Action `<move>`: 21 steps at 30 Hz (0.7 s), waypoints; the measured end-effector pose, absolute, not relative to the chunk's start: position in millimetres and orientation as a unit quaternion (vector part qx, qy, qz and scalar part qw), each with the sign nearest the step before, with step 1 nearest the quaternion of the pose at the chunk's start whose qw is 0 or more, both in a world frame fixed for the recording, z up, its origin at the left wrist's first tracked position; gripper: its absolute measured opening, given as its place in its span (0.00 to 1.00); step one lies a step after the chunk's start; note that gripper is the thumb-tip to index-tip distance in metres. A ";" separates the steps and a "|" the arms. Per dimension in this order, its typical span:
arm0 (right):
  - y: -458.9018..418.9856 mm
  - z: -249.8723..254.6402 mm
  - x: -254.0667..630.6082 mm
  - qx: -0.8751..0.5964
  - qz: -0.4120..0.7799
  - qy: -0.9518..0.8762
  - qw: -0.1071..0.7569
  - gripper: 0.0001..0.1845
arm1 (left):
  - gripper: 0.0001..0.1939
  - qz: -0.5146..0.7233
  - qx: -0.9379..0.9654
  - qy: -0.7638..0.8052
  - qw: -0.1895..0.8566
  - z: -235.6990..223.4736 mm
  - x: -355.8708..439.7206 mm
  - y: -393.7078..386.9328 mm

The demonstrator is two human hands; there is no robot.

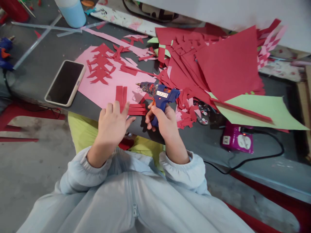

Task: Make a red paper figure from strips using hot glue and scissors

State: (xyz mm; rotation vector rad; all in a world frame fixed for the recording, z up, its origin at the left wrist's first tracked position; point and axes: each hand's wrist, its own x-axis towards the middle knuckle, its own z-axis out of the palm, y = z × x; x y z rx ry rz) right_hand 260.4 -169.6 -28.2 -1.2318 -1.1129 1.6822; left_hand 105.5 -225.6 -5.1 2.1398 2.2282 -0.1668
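Note:
In my right hand [164, 119] is a blue hot glue gun [161, 96], its nozzle pointing left over a pink paper sheet [94, 90]. My left hand [113, 121] lies flat with fingers spread, its fingertips at the red paper strips [119, 94] near the table's front edge. More red strips [136, 109] lie crosswise between my two hands. Farther back on the pink sheet rest cut red paper shapes [100, 63] with zigzag edges, dotted with tiny shiny bits.
A phone [65, 83] lies left of the pink sheet. Red paper sheets [230, 61] pile up at right, beside a light green sheet [262, 110] and a purple power socket [236, 139] with a black cable. Clear glue sticks [36, 43], a bottle [73, 13] and another glue gun [5, 53] are at left.

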 end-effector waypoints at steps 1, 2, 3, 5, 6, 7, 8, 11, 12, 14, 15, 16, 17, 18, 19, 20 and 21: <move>-169.5 -27.8 260.1 -0.482 0.659 -0.434 0.381 0.15 | 0.28 -0.055 0.697 0.715 0.027 -3.8 104.4 -227.0; -169.5 -27.6 259.9 -0.481 0.659 -0.434 0.382 0.15 | 0.27 -0.056 0.702 0.709 0.030 -2.9 103.5 -228.3; -169.5 -27.6 259.8 -0.480 0.660 -0.433 0.382 0.15 | 0.27 -0.058 0.707 0.704 0.033 -2.3 103.0 -229.6; -169.6 -28.0 259.9 -0.481 0.660 -0.434 0.381 0.15 | 0.30 -0.062 0.710 0.701 0.034 -2.4 102.9 -231.5; -169.7 -28.4 260.0 -0.481 0.660 -0.435 0.380 0.15 | 0.33 -0.063 0.707 0.704 0.032 -3.0 103.4 -231.9; -169.7 -28.9 260.2 -0.481 0.660 -0.436 0.379 0.15 | 0.35 -0.063 0.702 0.708 0.029 -3.8 104.0 -232.1; -169.8 -29.5 260.5 -0.481 0.659 -0.437 0.379 0.15 | 0.36 -0.062 0.698 0.713 0.025 -4.8 104.6 -231.9; -169.6 -31.1 261.1 -0.485 0.655 -0.440 0.377 0.15 | 0.34 -0.060 0.694 0.717 0.014 -7.1 106.1 -230.7; -169.5 -31.5 261.2 -0.485 0.655 -0.440 0.377 0.15 | 0.32 -0.059 0.696 0.715 0.010 -7.5 106.2 -230.3; -169.5 -31.8 261.1 -0.484 0.655 -0.441 0.376 0.15 | 0.30 -0.056 0.699 0.713 0.004 -7.8 105.9 -229.9; -169.5 -31.8 261.0 -0.483 0.656 -0.441 0.376 0.16 | 0.29 -0.056 0.701 0.711 0.004 -7.8 105.6 -229.9; -169.6 -31.6 260.9 -0.483 0.656 -0.442 0.376 0.16 | 0.28 -0.057 0.703 0.709 0.005 -7.7 105.3 -230.1; -169.7 -31.4 260.8 -0.483 0.656 -0.441 0.376 0.16 | 0.28 -0.059 0.707 0.705 0.008 -7.8 105.1 -230.3; -169.7 -31.1 260.8 -0.485 0.655 -0.441 0.376 0.15 | 0.28 -0.062 0.710 0.701 0.012 -7.9 105.1 -230.5; -169.8 -30.8 260.7 -0.486 0.655 -0.441 0.376 0.15 | 0.29 -0.064 0.713 0.698 0.015 -8.2 105.2 -230.8; -169.8 -30.6 260.7 -0.487 0.654 -0.441 0.375 0.15 | 0.30 -0.066 0.713 0.698 0.018 -8.5 105.6 -231.1; -169.8 -30.6 260.7 -0.487 0.654 -0.442 0.374 0.16 | 0.32 -0.066 0.711 0.700 0.021 -8.8 106.2 -231.2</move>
